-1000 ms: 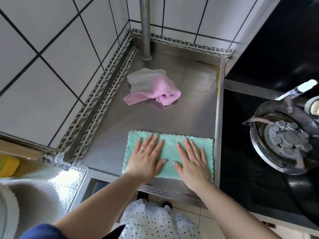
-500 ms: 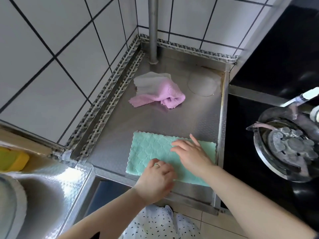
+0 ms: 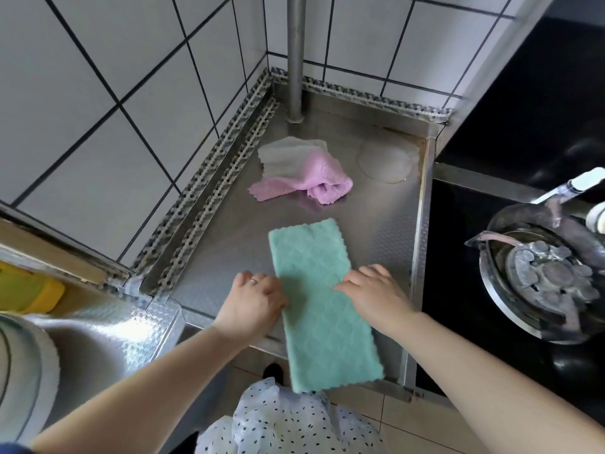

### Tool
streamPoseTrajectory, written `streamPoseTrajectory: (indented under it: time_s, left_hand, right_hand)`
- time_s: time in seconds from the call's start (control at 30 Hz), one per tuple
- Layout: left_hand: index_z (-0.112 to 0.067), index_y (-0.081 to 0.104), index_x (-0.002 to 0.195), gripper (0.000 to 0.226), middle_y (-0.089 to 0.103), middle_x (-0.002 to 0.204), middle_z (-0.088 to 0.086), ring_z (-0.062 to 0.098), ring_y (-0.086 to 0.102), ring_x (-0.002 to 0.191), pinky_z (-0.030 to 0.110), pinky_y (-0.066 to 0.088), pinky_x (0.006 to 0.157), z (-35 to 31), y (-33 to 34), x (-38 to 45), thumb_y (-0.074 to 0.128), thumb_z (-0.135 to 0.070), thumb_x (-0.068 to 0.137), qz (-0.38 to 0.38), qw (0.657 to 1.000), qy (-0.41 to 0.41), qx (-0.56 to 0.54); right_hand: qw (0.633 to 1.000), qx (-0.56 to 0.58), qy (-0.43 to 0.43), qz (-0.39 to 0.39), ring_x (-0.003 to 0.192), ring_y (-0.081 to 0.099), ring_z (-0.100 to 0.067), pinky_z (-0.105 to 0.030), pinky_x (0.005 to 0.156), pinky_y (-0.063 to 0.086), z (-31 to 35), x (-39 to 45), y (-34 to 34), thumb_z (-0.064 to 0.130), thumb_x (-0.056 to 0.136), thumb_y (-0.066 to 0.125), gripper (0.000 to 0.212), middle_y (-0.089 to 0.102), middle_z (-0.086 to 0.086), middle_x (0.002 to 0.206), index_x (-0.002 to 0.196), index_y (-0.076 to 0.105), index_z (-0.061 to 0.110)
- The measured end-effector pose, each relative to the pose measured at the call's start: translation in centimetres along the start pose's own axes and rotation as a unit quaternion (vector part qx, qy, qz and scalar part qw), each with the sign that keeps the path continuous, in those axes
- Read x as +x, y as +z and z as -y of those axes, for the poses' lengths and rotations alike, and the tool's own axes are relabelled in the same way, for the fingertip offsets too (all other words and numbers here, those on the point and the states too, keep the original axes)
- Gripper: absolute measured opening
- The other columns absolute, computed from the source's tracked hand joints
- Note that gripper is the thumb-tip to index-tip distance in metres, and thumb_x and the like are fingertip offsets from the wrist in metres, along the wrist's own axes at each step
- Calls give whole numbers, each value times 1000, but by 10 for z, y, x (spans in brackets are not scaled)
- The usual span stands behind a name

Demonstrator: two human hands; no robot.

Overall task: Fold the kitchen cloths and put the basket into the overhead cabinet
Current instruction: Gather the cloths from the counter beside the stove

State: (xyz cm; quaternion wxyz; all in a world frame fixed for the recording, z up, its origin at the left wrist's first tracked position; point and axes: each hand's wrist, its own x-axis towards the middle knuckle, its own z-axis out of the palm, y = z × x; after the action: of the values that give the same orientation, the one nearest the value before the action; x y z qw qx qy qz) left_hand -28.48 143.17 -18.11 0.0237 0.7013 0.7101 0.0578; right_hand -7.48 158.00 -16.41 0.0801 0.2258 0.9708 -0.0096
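A mint-green cloth (image 3: 319, 296), folded into a long strip, lies lengthwise on the steel counter (image 3: 212, 263) with its near end hanging over the front edge. My left hand (image 3: 253, 301) grips its left edge at the middle, fingers curled. My right hand (image 3: 373, 291) holds the right edge opposite, fingers bent onto the cloth. Further back lies a crumpled pink cloth (image 3: 307, 183) on top of a white cloth (image 3: 288, 152). No basket is in view.
A steel pipe (image 3: 296, 57) rises at the tiled back corner. A round mark (image 3: 384, 160) shows on the counter at back right. A gas burner (image 3: 546, 276) on the black hob sits to the right. A sink (image 3: 82, 335) and yellow sponge (image 3: 26, 290) are at left.
The green cloth has been turned from lying crosswise to lying lengthwise, its near end now over the counter edge. Both hands went from flat on it to holding its side edges.
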Motion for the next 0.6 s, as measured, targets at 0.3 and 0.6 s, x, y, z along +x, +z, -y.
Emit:
streamPoseTrajectory:
  time_s: [0.3, 0.6]
  left_hand:
    - [-30, 70, 90, 22, 66, 97, -5, 21, 65, 89, 33, 46, 76, 16, -3, 9, 69, -22, 70, -18, 996, 88, 2]
    - [-34, 22, 148, 71, 16, 158, -9, 12, 10, 146, 46, 9, 113, 24, 11, -45, 50, -41, 83, 113, 963, 239, 42]
  right_hand:
    - [990, 104, -38, -81, 99, 60, -18, -37, 102, 36, 5, -36, 14, 9, 63, 78, 48, 66, 7, 107, 109, 68, 22]
    - [979, 50, -142, 140, 144, -18, -14, -54, 109, -11, 25, -84, 29, 45, 76, 60, 90, -7, -2, 158, 150, 9, 28]
